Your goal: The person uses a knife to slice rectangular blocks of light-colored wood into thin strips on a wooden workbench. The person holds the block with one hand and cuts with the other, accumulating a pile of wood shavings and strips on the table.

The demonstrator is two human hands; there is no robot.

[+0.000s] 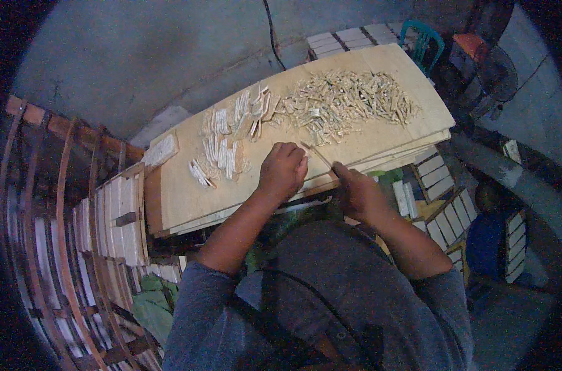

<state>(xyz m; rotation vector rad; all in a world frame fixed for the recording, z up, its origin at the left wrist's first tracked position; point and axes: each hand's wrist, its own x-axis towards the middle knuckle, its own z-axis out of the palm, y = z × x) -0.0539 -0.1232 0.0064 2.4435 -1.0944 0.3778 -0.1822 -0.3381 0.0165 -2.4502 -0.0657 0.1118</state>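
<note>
My right hand [357,191] is closed round the handle end of a thin knife [318,155], whose narrow blade points up and left, over the near edge of the board. Just left of the blade tip, my left hand [283,169] is closed, fingers curled in; whatever it pinches is hidden. Beyond my hands, a loose heap of short pale sticks [355,102] covers the right half of the wooden board [188,185]. Left of that heap lie bundles of flat pale strips [222,154], grouped in rough rows.
A pale block [161,150] rests at the board's left end. Slatted wooden racks [64,185] stand at the left, beside a green cloth or bag [152,303]. Stacks of white-faced blocks [451,216] are at the right. A teal plastic chair [426,43] stands behind the far right corner.
</note>
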